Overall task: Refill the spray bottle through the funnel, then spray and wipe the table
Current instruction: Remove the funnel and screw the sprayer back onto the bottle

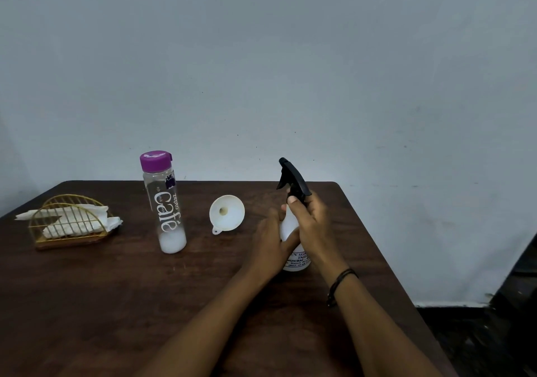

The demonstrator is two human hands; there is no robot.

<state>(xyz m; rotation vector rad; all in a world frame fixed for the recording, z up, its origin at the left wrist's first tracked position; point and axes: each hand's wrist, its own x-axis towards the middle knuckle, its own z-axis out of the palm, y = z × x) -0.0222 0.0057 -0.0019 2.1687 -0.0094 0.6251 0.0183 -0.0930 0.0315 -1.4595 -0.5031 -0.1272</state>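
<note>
A white spray bottle with a black trigger head stands on the dark wooden table, right of centre. My left hand grips its white body from the left. My right hand curls round the neck just under the trigger head. A white funnel lies on its side to the left of the bottle. Further left stands a clear bottle with a purple cap and a little white liquid at its bottom.
A gold wire holder with white paper napkins sits at the table's left. The table's right edge runs close by the spray bottle, with dark floor beyond. A plain grey wall stands behind the table.
</note>
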